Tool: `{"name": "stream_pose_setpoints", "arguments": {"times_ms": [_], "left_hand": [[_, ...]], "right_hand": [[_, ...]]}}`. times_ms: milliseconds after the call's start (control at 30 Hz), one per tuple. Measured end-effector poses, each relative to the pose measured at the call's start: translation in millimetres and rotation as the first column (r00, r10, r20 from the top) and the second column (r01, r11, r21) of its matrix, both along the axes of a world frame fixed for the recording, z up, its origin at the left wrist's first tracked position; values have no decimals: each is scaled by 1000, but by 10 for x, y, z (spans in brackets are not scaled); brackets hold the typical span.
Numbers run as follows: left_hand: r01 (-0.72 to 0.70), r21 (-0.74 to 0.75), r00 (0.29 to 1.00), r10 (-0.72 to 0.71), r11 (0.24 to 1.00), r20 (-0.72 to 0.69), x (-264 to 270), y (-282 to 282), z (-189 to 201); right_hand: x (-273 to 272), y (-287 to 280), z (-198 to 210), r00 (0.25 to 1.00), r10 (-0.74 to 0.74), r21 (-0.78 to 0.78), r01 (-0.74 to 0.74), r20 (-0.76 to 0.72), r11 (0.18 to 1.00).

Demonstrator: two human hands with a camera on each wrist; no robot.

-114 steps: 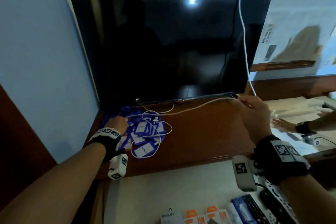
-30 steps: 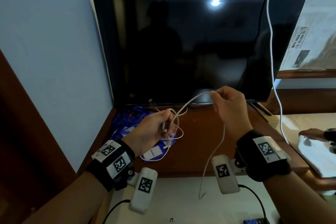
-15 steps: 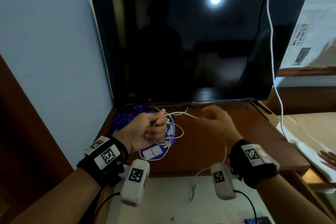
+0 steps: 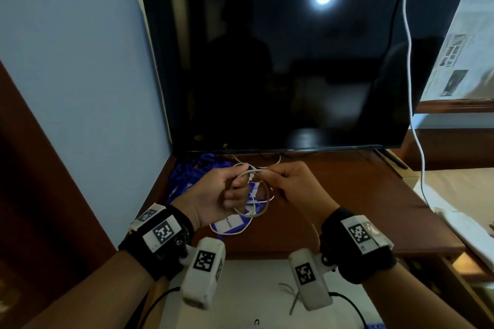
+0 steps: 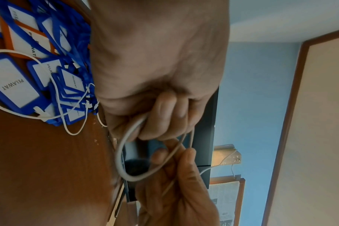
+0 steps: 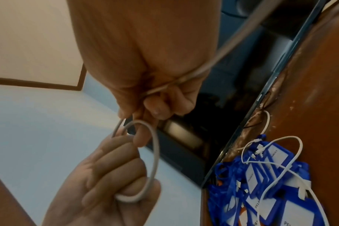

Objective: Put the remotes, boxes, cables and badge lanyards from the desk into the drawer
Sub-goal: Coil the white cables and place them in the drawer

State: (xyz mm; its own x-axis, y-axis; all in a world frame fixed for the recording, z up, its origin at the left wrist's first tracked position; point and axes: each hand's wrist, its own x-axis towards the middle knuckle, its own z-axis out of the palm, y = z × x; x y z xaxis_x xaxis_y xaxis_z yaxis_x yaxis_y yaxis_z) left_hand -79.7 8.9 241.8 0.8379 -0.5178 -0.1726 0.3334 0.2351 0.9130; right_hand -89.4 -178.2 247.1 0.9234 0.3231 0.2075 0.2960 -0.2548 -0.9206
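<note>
From the head view, the left hand [image 4: 213,197] and right hand [image 4: 296,189] meet above the worktop [image 4: 347,195], both curled round a coiled grey cable [image 4: 256,211] held over the blue badge lanyards [image 4: 192,173] before the television [image 4: 294,69]. At the left wrist, curled fingers [image 5: 164,116] grip the cable's loop. At the right wrist, fingers [image 6: 159,107] pinch a strand beside that loop; a second white cable [image 6: 277,171] lies on the lanyards.
</note>
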Motion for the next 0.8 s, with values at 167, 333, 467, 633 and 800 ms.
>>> {"name": "stream_pose_setpoints", "arguments": {"times_ms": [167, 333, 467, 633, 800], "left_hand": [[-51, 40, 999, 51, 998, 3, -76, 47, -62], [-33, -88, 997, 27, 996, -72, -67, 51, -27], [-69, -168, 989, 46, 983, -137, -53, 43, 26], [-121, -106, 991, 114, 987, -72, -55, -13, 31], [-105, 66, 993, 100, 992, 69, -98, -25, -7]], "right_hand": [[23, -61, -29, 993, -39, 215, 61, -107, 975], [36, -30, -91, 974, -50, 242, 104, -219, 965], [-14, 36, -59, 967, -43, 152, 83, -251, 985], [-48, 71, -20, 968, 29, 134, 5, -249, 991], [-32, 7, -1, 971, 3, 169, 39, -241, 985]]}}
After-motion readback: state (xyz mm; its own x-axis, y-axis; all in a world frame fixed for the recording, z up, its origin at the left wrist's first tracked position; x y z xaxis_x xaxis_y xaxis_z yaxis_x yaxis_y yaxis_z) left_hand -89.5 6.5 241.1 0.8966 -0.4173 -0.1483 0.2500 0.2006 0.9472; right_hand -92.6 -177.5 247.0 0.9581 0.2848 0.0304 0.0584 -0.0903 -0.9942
